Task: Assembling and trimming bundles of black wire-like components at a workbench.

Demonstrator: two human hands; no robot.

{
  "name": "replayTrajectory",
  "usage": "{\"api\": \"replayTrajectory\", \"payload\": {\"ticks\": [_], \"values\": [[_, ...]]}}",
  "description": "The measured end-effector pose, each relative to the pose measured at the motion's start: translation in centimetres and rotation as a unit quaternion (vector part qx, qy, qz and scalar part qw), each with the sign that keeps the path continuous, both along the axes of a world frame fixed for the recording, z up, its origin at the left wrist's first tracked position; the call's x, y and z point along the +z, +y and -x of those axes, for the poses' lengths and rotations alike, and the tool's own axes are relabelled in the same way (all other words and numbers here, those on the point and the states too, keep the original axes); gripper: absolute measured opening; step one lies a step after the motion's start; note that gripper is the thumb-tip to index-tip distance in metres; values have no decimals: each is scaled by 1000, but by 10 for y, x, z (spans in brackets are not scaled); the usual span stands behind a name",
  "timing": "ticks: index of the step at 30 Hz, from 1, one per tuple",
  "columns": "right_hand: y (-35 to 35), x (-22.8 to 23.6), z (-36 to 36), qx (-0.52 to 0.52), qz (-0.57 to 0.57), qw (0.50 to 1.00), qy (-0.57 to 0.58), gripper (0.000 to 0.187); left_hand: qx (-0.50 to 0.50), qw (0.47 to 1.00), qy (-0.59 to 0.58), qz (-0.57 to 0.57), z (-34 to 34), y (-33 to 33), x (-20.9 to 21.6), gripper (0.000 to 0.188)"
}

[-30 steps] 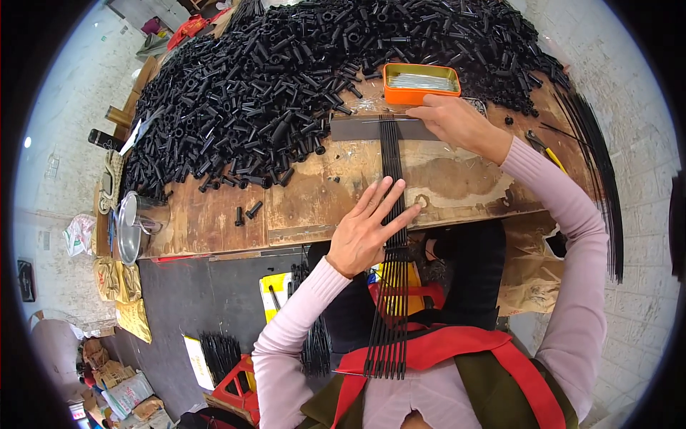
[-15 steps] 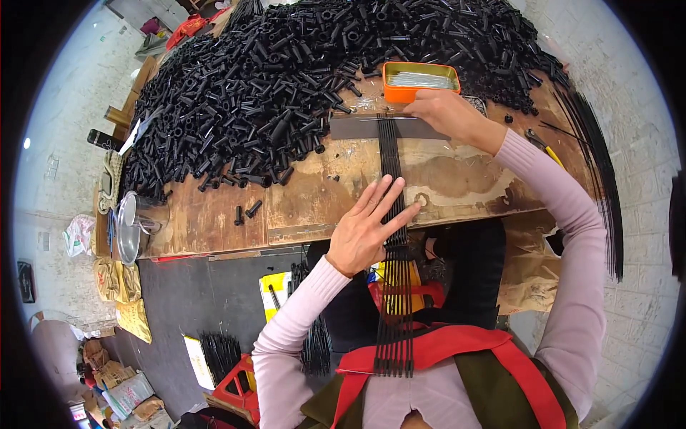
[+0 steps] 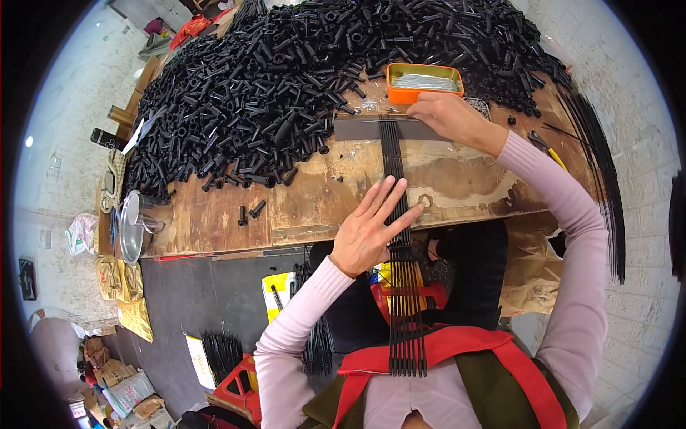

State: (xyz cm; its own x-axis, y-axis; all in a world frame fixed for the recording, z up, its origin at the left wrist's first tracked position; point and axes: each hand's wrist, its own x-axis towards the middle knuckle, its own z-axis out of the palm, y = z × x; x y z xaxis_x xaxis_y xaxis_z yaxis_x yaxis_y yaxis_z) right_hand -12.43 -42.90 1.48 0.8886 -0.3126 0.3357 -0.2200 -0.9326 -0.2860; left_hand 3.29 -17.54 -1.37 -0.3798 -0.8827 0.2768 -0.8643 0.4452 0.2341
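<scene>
A row of long thin black rods [image 3: 392, 151] runs from the bench edge toward my body, the near ends over my lap. My left hand [image 3: 366, 232] lies flat on the rods with fingers spread, near the front edge. A thin silver pin [image 3: 371, 120] lies across their far ends, by a dark grey strip [image 3: 357, 129]. Just right of there, my right hand [image 3: 446, 116] is pinched closed in front of an orange tin [image 3: 407, 96]. Whatever its fingertips hold is hidden or too thin to tell. Several thin silver pins [image 3: 423, 82] fill the tin.
A large heap of black tubular parts [image 3: 243, 93] covers the back and left of the wooden bench [image 3: 214, 214]. Yellow-handled pliers [image 3: 547, 149] and long black rods [image 3: 600, 171] lie at right. A clear container [image 3: 132, 225] stands at the left edge. A red stool [image 3: 239, 386] is below.
The near ends of the black rods have swung slightly to the right over my lap. Both hands stay in nearly the same places.
</scene>
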Motion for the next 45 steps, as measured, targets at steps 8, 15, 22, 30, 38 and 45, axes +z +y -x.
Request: {"api": "replayTrajectory", "payload": {"ticks": [8,15,22,30,38,45], "values": [[-4,8,-6,-14,-69,998,3,12,3,1000,4,-5,0,-1,3,92],[-3,1,-13,23,4,1000,-18,13,5,1000,15,-9,0,0,3,92],[1,3,-14,2,-12,1000,-19,14,-5,999,31,-3,0,-1,2,92],[-3,-7,-16,25,13,999,-36,12,-5,1000,23,-6,0,-1,3,92],[1,3,-17,-3,-63,998,-17,13,-6,999,-32,22,-1,-1,0,97],[3,3,-21,22,-20,997,-78,17,-5,999,-36,15,-3,-1,1,98]]}}
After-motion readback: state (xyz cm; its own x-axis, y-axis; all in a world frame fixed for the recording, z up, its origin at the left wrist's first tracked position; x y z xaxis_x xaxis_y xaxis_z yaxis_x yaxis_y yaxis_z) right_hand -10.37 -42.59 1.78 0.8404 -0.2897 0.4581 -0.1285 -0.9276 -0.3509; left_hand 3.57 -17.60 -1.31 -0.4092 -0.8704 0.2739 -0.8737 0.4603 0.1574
